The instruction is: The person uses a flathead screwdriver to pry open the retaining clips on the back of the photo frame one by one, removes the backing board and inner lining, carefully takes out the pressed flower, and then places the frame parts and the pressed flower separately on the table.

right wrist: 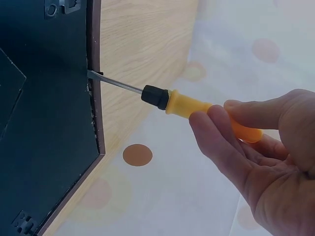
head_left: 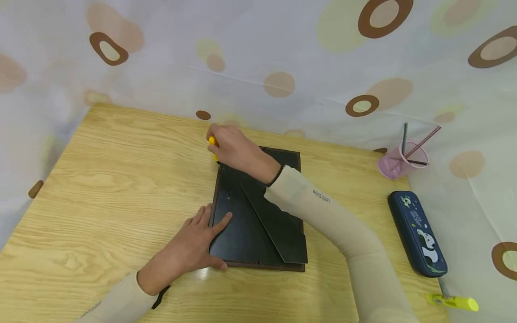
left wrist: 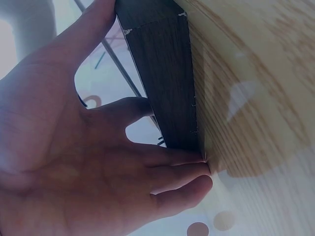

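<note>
The black, brown-rimmed rectangular picture frame (head_left: 244,235) lies back-up at centre, the left hand (head_left: 191,244), fingers spread, against its lower-left corner. The right hand (head_left: 233,144) grasps a yellow-handled metal screwdriver (right wrist: 184,105); overly hard levering could slip its tip, gouging the edge. Pale wood-grain bench (head_left: 121,184); brown-spotted white sheeting (head_left: 250,49) above.

A wood-grain table (head_left: 121,188) adjoins pale, brown-spotted wall covering (head_left: 246,49).
</note>
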